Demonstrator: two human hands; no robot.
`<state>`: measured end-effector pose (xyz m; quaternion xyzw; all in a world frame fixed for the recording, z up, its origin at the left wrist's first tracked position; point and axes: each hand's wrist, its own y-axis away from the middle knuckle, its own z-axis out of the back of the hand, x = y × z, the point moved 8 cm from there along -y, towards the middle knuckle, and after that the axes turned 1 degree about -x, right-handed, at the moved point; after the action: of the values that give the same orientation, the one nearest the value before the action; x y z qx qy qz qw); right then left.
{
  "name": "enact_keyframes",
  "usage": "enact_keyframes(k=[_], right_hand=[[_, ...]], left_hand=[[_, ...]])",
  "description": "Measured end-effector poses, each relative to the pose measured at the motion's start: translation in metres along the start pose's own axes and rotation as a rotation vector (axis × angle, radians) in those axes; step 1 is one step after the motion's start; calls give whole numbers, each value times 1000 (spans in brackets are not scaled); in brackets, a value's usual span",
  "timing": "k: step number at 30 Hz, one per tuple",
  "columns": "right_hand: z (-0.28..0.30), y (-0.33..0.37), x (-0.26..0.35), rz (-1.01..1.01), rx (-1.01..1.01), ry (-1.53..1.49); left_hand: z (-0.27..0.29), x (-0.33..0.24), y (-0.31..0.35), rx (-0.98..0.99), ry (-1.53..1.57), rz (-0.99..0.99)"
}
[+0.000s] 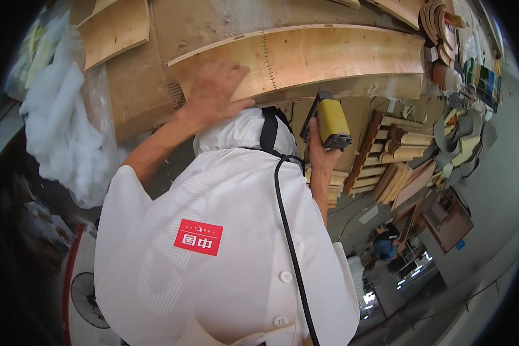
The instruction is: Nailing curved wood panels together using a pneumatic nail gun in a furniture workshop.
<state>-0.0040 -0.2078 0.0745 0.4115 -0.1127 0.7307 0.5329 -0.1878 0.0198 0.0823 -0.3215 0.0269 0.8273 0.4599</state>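
Note:
A long, curved plywood panel [352,55] lies across the work surface in front of me, with a row of dark stitch-like marks crossing it left of its middle. My left hand [216,86] is over the panel's left end, fingers stretched out and slightly blurred; it seems to rest on the wood. At the panel's near edge, my right hand [318,147] grips a yellow and black staple gun [333,121]. The tool's body hides part of that hand's fingers.
Another bent plywood piece [115,32] sits at the far left, above white fluffy wadding [63,132]. Curved wood parts [435,26] stack at the far right. A wooden pallet [366,153] with plywood pieces stands lower right. A person [384,245] is in the background.

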Motion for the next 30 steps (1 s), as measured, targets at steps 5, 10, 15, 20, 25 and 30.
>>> enact_keyframes(k=[5, 10, 15, 20, 25, 30], right_hand=[[8, -8, 8, 168, 15, -15], [19, -11, 11, 125, -41, -117], [29, -9, 9, 158, -28, -131], [25, -6, 20, 229, -8, -195], [25, 2, 48, 433, -16, -173], [25, 5, 49, 498, -39, -183]], left_hand=[[-37, -14, 15, 137, -210, -28], [-4, 1, -3, 241, 37, 135], [21, 50, -33, 448, 594, 536], [22, 81, -59, 629, 860, 562], [19, 96, -68, 689, 833, 535], [22, 98, -78, 642, 795, 529]])
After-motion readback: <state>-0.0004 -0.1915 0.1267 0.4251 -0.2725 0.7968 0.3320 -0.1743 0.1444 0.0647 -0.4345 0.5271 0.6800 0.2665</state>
